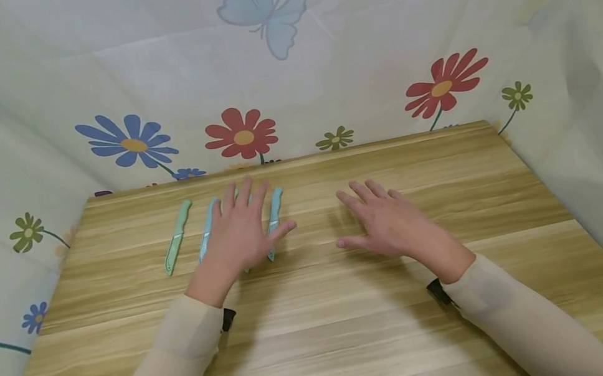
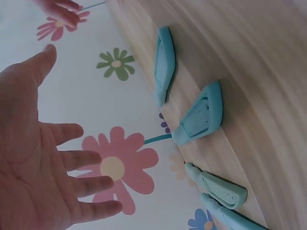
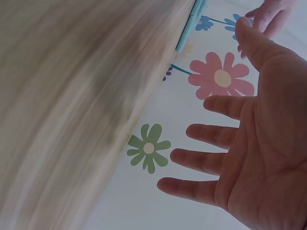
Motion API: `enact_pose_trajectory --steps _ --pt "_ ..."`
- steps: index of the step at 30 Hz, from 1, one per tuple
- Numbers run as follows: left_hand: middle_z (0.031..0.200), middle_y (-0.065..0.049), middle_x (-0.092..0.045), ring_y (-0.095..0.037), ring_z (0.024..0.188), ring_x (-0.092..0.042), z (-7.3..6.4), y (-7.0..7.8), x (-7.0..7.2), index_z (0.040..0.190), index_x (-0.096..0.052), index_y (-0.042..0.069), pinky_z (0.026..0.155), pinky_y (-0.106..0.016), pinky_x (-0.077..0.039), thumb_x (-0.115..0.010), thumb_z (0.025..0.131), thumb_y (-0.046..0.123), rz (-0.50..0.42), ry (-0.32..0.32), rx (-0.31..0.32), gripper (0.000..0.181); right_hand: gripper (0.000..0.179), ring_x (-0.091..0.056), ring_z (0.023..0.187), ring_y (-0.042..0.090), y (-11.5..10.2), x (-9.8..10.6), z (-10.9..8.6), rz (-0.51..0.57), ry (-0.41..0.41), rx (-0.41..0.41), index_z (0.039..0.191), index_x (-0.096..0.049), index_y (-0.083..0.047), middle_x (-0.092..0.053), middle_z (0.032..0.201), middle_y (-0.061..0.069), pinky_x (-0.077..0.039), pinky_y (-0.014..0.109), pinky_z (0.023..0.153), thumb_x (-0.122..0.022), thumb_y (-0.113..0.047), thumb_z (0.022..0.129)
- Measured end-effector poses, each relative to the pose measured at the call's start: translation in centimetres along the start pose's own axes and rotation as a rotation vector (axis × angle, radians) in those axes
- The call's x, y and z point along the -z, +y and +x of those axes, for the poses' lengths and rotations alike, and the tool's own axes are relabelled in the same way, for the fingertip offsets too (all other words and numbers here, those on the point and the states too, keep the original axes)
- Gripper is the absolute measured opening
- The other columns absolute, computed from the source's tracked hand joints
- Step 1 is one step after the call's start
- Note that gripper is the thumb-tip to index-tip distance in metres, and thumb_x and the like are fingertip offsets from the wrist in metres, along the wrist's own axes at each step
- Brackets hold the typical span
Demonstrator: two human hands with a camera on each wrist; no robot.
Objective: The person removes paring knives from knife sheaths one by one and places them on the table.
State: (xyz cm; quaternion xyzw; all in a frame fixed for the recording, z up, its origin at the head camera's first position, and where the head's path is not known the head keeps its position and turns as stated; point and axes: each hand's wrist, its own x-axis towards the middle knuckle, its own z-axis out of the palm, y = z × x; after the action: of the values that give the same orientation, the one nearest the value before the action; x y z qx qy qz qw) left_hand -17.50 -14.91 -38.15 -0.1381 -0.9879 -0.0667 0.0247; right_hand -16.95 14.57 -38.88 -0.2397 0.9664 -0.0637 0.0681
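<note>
Several sheathed paring knives lie in a row on the wooden table, handles toward the back. A green knife (image 1: 179, 237) is at the row's left end, then a blue knife (image 1: 209, 229), with another blue knife (image 1: 276, 219) at the right end. Between these, my left hand (image 1: 240, 233) spreads over the row and partly hides it. The left wrist view shows the palm bare, beside a green knife (image 2: 223, 190) and a blue knife (image 2: 164, 62). My right hand (image 1: 390, 221) hovers over the table to the right, fingers straight, holding nothing.
The wood-grain table (image 1: 327, 348) ends at a white cloth wall (image 1: 356, 81) printed with flowers and a butterfly. Similar cloth hangs at both sides. A dark band (image 1: 228, 319) shows at the left cuff and another band (image 1: 438, 291) at the right.
</note>
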Motion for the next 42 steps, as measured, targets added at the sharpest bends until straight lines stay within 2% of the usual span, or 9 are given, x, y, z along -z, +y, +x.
enact_pose_trajectory --steps 5,13,23,30,38,42 --pt "0.171 -0.020 -0.027 -0.048 0.155 -0.022 0.8 -0.3 0.1 0.167 -0.032 0.013 0.119 -0.071 -0.025 -0.054 0.099 0.073 -0.033 -0.021 0.025 0.093 0.097 -0.028 0.156 0.045 -0.4 0.0 0.5 -0.009 0.009 0.009 0.168 -0.032 -0.017 -0.028 0.172 0.017 -0.033 0.071 0.115 -0.061 -0.075 0.095" --pt "0.167 -0.022 -0.034 -0.050 0.151 -0.032 2.0 -1.0 -0.1 0.164 -0.037 0.011 0.115 -0.071 -0.031 -0.057 0.101 0.067 -0.079 -0.002 0.052 0.087 0.096 -0.033 0.154 0.042 -1.3 -0.2 1.4 -0.014 -0.004 0.009 0.166 -0.036 -0.016 -0.034 0.169 0.016 -0.037 0.067 0.115 -0.061 -0.075 0.095" --pt "0.160 -0.022 -0.043 -0.048 0.145 -0.038 3.6 -1.4 -0.4 0.161 -0.040 0.006 0.115 -0.067 -0.035 -0.056 0.105 0.059 -0.069 -0.005 0.063 0.079 0.092 -0.040 0.150 0.041 -2.8 -0.8 2.4 -0.001 -0.017 0.015 0.163 -0.043 -0.013 -0.041 0.165 0.016 -0.038 0.064 0.115 -0.059 -0.075 0.096" --pt "0.157 -0.023 -0.045 -0.047 0.142 -0.040 4.8 -1.4 -0.5 0.157 -0.045 0.002 0.116 -0.063 -0.036 -0.058 0.106 0.053 -0.061 -0.008 0.063 0.073 0.086 -0.049 0.142 0.038 -4.1 -1.2 3.0 -0.020 0.010 0.034 0.155 -0.052 -0.009 -0.051 0.155 0.014 -0.045 0.059 0.110 -0.060 -0.073 0.097" --pt "0.159 -0.023 -0.044 -0.049 0.149 -0.034 6.5 -1.5 -0.8 0.152 -0.052 0.000 0.120 -0.061 -0.033 -0.059 0.106 0.050 -0.062 -0.039 0.090 0.068 0.080 -0.054 0.135 0.037 -5.3 -1.6 3.6 -0.026 0.048 0.024 0.146 -0.061 -0.008 -0.057 0.147 0.013 -0.051 0.056 0.104 -0.060 -0.072 0.098" --pt "0.151 -0.023 -0.052 -0.047 0.142 -0.044 7.3 -1.5 -0.9 0.141 -0.060 -0.001 0.115 -0.060 -0.039 -0.059 0.107 0.048 -0.058 -0.061 0.106 0.060 0.078 -0.055 0.130 0.035 -5.8 -1.9 3.9 -0.018 0.040 0.005 0.143 -0.063 -0.008 -0.058 0.144 0.011 -0.052 0.054 0.101 -0.061 -0.071 0.098"
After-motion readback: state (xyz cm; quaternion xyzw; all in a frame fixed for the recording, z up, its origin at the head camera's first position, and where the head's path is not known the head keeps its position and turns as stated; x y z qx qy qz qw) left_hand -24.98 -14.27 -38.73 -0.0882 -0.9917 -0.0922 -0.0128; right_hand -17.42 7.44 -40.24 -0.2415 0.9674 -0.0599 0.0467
